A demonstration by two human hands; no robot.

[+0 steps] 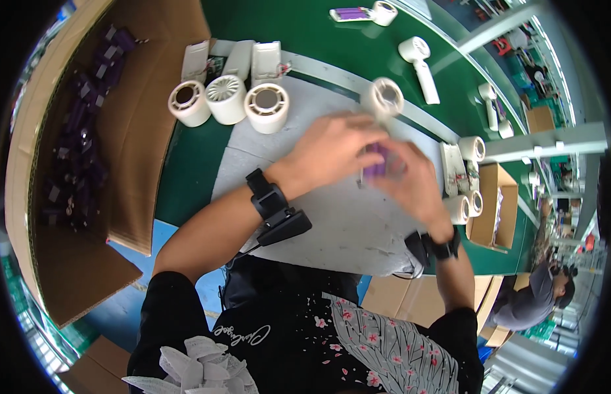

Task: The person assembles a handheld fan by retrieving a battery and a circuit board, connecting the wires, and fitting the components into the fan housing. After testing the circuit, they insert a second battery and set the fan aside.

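Over the grey mat [305, 220] both hands meet at one white handheld fan [385, 97], its round head pointing away from me. My left hand [335, 154] is closed around the handle side just below the head, its fingers smeared by motion. From the right, my right hand [410, 180] has its fingers pinched on a purple battery [374, 162] at the handle. Blur and fingers hide most of the handle, so how far the battery sits inside it cannot be made out.
Left stands a tall cardboard box [131, 131] with many purple batteries [82, 125]. Three open fans [266, 108] lie at the mat's far left. More fan parts [460, 209] and a small carton [493, 210] are right. Another fan [422, 69] lies beyond the rail.
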